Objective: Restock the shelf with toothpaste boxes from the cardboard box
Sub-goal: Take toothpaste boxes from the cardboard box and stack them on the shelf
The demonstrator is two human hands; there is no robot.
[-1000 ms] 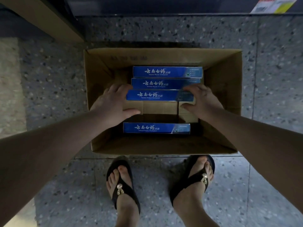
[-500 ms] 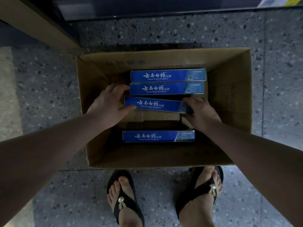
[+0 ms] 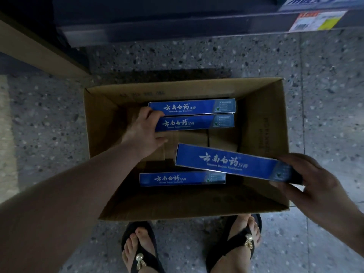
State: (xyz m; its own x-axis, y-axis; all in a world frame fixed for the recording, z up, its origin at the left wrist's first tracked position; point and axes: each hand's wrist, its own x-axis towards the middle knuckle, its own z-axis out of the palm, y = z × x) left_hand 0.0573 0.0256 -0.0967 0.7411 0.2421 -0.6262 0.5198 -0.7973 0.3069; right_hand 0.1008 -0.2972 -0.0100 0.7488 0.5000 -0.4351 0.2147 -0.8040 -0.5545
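An open cardboard box (image 3: 264, 123) stands on the floor in front of my feet. My right hand (image 3: 307, 186) grips the right end of a blue toothpaste box (image 3: 226, 162), lifted and tilted above the carton. Two blue toothpaste boxes lie side by side at the back of the carton, the far one (image 3: 199, 106) and the nearer one (image 3: 197, 123). My left hand (image 3: 143, 129) is closed around the left end of the nearer one, fingers over its top edge and thumb under it. Another toothpaste box (image 3: 181, 179) lies at the front of the carton.
A dark shelf base (image 3: 177, 26) runs along the top, with a price label (image 3: 317, 21) at its right. A wooden board (image 3: 35, 50) slants at the upper left. My two feet in black sandals (image 3: 234, 243) stand on speckled terrazzo just below the carton.
My right hand has lifted the third toothpaste box out and to the right. My left hand let go of it and moved back onto the nearer rear box.
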